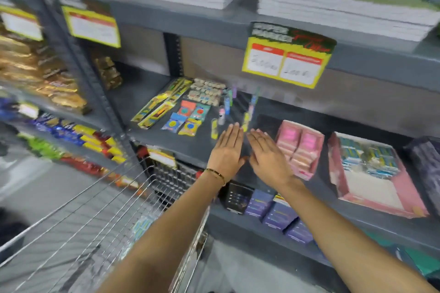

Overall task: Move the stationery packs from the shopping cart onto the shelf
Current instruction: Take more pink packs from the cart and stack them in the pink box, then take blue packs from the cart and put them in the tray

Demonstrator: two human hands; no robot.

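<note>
Both my hands reach over the grey shelf's (166,147) front edge, flat, palms down, fingers straight. My left hand (226,150) and my right hand (267,154) lie side by side, holding nothing. Just beyond the fingertips lies a clear pack of coloured highlighters (238,107), blurred by motion; whether the fingers touch it I cannot tell. Left of it on the shelf lie yellow ruler packs (162,104), small coloured sharpener packs (188,118) and an eraser pack (206,91). The wire shopping cart (114,202) stands below at the left, with a blurred pack (142,225) inside.
A pink display box (298,147) and a larger pink tray of blue packs (371,171) sit right of my hands. A yellow price sign (285,57) hangs from the shelf above, which carries notebook stacks (340,7). Purple boxes (276,214) fill the lower shelf. Snack shelves stand at left.
</note>
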